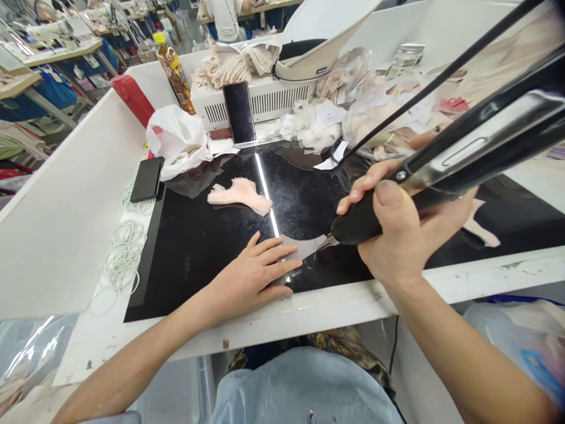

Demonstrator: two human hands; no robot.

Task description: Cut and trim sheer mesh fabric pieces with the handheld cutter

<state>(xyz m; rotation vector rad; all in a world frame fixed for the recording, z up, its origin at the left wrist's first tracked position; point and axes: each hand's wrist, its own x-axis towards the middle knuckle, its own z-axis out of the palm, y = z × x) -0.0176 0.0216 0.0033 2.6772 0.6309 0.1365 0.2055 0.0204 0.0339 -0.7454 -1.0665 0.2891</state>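
Observation:
My left hand [258, 272] lies flat with fingers spread, pressing a thin translucent white piece [302, 244] onto the black board [212, 241]. My right hand [404, 235] is wrapped round a long black hand tool [468, 156] with a silver panel. Its narrow metal tip [327, 242] is at the right end of the translucent piece. A pale pink cut fabric piece [241, 195] rests on the board beyond my left hand. Another pale piece [481, 229] lies right of my right hand, partly hidden by it.
A black phone [148, 178] and bundled pale cords [126, 253] lie along the left. At the back stand a propped phone [239, 112], a white plastic bag [176, 138], a drink bottle [173, 70] and a beige visor [322, 47]. A black cable [415, 97] crosses the upper right.

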